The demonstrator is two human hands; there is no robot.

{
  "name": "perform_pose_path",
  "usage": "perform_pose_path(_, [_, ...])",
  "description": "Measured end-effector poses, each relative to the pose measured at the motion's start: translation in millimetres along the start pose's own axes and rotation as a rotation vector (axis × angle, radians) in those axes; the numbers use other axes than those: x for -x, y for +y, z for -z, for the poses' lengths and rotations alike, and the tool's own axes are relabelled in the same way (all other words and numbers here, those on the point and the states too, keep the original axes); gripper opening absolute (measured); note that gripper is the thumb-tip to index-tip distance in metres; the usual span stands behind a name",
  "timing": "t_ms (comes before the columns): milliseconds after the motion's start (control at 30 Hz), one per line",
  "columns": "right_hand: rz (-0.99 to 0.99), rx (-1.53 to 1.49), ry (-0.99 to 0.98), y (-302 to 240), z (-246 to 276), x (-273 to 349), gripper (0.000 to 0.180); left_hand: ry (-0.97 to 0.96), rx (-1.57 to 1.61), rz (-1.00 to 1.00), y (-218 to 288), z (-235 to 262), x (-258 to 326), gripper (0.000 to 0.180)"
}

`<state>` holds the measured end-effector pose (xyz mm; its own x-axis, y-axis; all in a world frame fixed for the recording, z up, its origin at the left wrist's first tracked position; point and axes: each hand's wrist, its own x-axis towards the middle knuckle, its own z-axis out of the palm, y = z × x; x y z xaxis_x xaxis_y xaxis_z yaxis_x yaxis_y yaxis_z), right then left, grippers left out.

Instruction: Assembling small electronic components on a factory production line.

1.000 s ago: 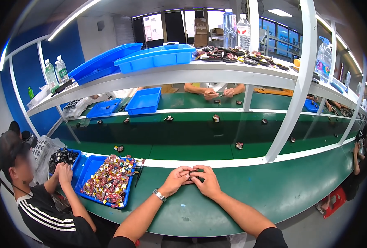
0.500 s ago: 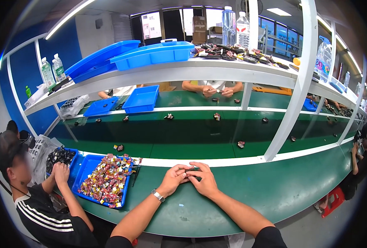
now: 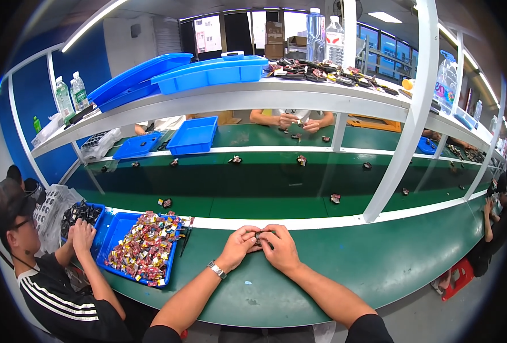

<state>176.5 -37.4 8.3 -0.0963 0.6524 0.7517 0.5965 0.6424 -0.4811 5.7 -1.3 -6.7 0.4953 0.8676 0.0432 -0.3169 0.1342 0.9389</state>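
My left hand (image 3: 238,250) and my right hand (image 3: 280,250) meet over the green worktop (image 3: 333,268). Between their fingertips they grip a small dark part (image 3: 258,235), mostly covered by the fingers, so its exact kind does not show. Both sets of fingers are curled and pinched around it. Left of my hands stands a blue tray (image 3: 110,233), heaped with small red, yellow and white electronic pieces (image 3: 142,248). Thin dark tools (image 3: 185,240), partly hidden, lie along its right side.
On my left a co-worker (image 3: 59,280) sits by a blue bin of black parts (image 3: 77,219). Beyond the white rail, a green conveyor belt (image 3: 247,191) carries several small assemblies (image 3: 335,198). A slanted white post (image 3: 399,120) and overhead shelf (image 3: 299,100) stand ahead. Another person's hands (image 3: 309,124) work opposite.
My right fingers have drawn in closer around the small part, and more of its dark side shows. The assemblies on the belt have shifted slightly right.
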Motion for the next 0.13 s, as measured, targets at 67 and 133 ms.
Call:
perform_pose_path(67, [-0.009, -0.013, -0.012, -1.0, 0.6, -0.3, 0.019, -0.009, 0.019, 0.017, -1.9, 2.5, -0.3, 0.027])
perform_pose_path(133, [-0.018, -0.026, -0.024, -2.0, 0.6, -1.0, 0.02, -0.013, 0.019, 0.023, -2.0, 4.7, -0.9, 0.027])
